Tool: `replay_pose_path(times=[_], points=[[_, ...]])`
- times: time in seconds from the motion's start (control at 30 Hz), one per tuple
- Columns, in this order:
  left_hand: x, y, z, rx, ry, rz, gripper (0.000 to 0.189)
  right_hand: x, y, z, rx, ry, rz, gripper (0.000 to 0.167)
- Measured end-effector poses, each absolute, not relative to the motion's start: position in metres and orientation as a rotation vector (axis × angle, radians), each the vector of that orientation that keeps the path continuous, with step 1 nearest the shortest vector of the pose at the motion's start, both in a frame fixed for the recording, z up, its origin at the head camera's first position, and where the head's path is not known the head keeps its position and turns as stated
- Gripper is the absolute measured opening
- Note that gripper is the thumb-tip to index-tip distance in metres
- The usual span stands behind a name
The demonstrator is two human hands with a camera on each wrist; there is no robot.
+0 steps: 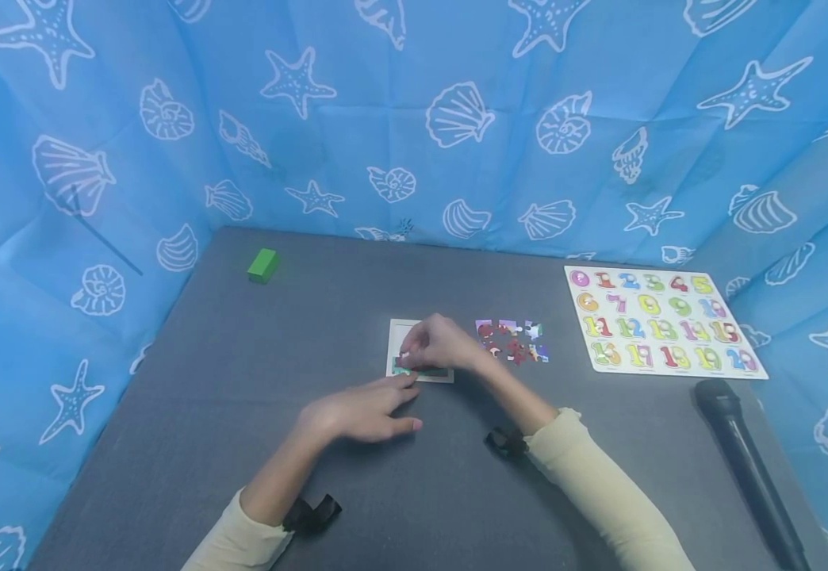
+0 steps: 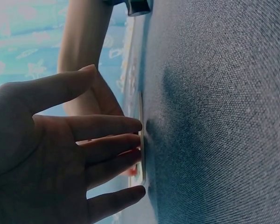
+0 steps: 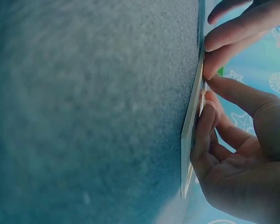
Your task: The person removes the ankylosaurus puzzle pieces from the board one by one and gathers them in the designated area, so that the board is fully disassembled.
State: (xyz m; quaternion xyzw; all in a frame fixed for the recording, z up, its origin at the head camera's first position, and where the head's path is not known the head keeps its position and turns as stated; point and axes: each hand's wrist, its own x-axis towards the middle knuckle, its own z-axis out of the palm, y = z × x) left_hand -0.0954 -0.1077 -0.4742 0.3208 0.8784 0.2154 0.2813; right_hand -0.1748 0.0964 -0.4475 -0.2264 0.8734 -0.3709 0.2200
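A small jigsaw tray [image 1: 441,379] with a pale rim lies flat on the grey table, with green puzzle pieces along its near side. Over it, my right hand [image 1: 444,342] pinches a small puzzle piece [image 3: 202,100] between thumb and fingers, low against the tray. The fingers hide most of that piece. My left hand [image 1: 366,412] has its fingers extended, and some fingertips touch the near edge of the tray; its thumb points right, apart from the tray. Loose jigsaw pieces [image 1: 516,349], red and purple, lie right of the tray.
A number puzzle board [image 1: 660,323] lies at the right, with a black microphone [image 1: 745,460] in front of it. Far left on the table [image 1: 243,412] is a green block [image 1: 262,266]. A blue curtain [image 1: 385,119] with shell prints surrounds the table.
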Motion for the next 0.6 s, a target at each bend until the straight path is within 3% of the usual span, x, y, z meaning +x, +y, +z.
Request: replay_pose_path(times=[0.6], points=[[-0.079, -0.101, -0.416, 0.773, 2.332, 0.596, 0.065, -0.171, 0.1, -0.453, -0.684, 2.273, -1.223, 0.012]])
